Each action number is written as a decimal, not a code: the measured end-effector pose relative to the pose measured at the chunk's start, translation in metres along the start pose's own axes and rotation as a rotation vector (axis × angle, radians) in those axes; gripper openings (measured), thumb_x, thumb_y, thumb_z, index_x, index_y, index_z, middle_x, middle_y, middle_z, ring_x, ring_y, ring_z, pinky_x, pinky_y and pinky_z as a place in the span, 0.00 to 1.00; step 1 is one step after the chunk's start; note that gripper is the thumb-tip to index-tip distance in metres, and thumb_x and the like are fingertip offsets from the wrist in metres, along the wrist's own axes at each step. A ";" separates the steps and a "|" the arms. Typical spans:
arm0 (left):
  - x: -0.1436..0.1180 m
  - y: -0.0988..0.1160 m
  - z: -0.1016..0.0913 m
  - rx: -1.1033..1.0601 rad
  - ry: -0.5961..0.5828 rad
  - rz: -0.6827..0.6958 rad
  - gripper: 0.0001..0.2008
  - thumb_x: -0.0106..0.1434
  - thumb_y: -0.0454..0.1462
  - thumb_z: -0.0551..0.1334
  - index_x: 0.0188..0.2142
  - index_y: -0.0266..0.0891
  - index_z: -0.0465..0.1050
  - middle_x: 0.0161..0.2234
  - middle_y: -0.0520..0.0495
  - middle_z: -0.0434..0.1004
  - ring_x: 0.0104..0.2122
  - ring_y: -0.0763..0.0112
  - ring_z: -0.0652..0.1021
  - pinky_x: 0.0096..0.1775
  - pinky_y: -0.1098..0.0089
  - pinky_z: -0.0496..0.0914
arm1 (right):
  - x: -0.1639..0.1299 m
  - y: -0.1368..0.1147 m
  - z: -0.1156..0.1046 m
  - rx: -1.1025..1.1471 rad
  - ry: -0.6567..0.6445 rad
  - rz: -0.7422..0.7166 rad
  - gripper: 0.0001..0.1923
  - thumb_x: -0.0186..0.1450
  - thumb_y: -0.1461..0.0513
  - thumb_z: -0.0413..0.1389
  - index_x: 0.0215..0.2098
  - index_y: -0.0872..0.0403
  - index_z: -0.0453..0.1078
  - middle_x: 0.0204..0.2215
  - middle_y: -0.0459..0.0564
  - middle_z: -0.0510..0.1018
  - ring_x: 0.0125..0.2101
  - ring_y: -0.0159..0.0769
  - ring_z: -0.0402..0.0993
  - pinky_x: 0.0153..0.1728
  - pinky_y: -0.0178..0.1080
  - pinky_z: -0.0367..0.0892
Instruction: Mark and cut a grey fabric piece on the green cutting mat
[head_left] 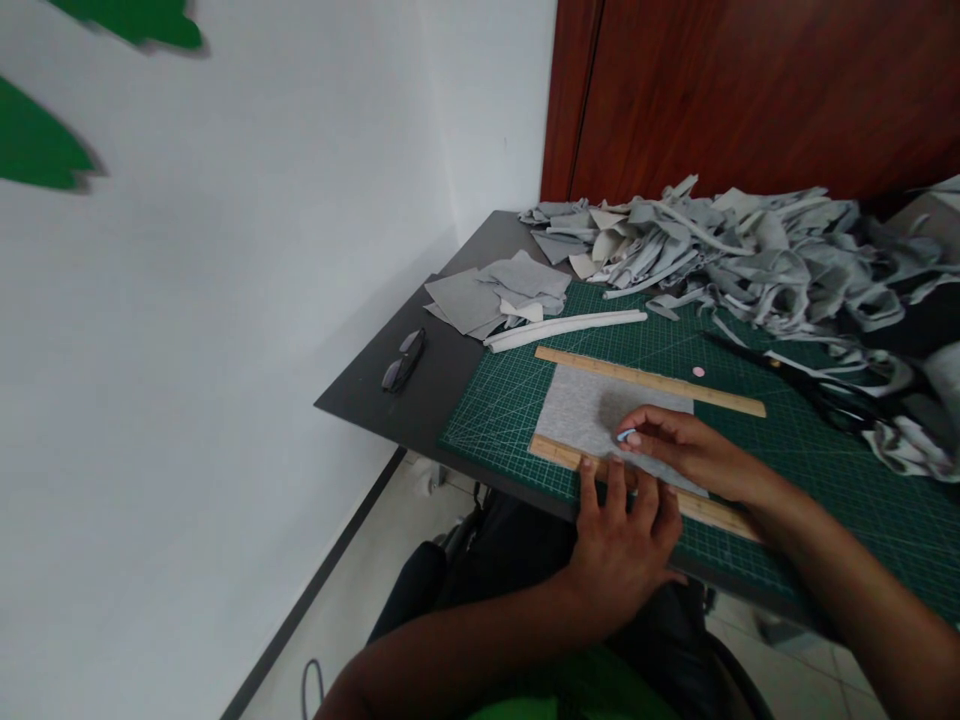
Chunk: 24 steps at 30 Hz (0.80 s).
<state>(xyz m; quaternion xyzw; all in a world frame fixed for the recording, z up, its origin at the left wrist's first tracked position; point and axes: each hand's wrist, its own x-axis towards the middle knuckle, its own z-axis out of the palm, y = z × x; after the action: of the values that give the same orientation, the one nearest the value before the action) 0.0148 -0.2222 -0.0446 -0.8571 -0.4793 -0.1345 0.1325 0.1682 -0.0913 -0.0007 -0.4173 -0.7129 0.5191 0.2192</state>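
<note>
Mat [487, 430] 1 | rulers [652, 378] [555, 451] 2 | cloth between them [574, 405] 1 | hands [622, 545] [686, 448] 2

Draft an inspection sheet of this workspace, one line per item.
Surface: dark grey table, green gridded cutting mat
Work items: rectangular grey fabric piece; straight pale-wooden near ruler; matching far ruler
Clutter: heaped grey fabric scraps; black scissors; dark-framed eyeglasses; small pink disc
Grip: left hand, spread fingers on near ruler; right hand pinches small light-blue piece over the fabric
Cables: thin grey loop low down, possibly a cable
Surroundings: white wall, reddish-brown wooden panel
</note>
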 end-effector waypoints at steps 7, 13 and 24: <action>0.001 0.000 0.002 0.001 0.010 -0.001 0.46 0.58 0.63 0.68 0.67 0.40 0.65 0.66 0.34 0.66 0.64 0.36 0.69 0.63 0.32 0.60 | -0.004 0.001 0.016 -0.122 0.088 -0.098 0.12 0.71 0.51 0.59 0.39 0.51 0.76 0.32 0.48 0.79 0.35 0.40 0.77 0.36 0.39 0.71; 0.001 0.000 0.005 -0.025 0.051 -0.005 0.37 0.63 0.61 0.66 0.63 0.43 0.70 0.64 0.36 0.70 0.63 0.36 0.70 0.61 0.33 0.64 | -0.010 -0.007 0.032 -0.365 0.166 -0.363 0.08 0.74 0.60 0.54 0.41 0.50 0.75 0.37 0.49 0.81 0.39 0.40 0.79 0.42 0.41 0.74; 0.008 0.036 0.045 0.029 0.267 -0.386 0.19 0.72 0.32 0.50 0.48 0.33 0.80 0.41 0.45 0.83 0.41 0.66 0.83 0.41 0.68 0.82 | -0.040 -0.037 0.089 -0.779 0.306 -0.908 0.15 0.73 0.70 0.49 0.48 0.52 0.74 0.42 0.54 0.85 0.41 0.43 0.81 0.45 0.48 0.75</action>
<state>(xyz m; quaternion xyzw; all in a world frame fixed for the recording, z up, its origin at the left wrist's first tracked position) 0.0543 -0.2183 -0.0869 -0.7222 -0.6144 -0.2626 0.1787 0.1107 -0.1776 0.0058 -0.1912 -0.9171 0.0096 0.3496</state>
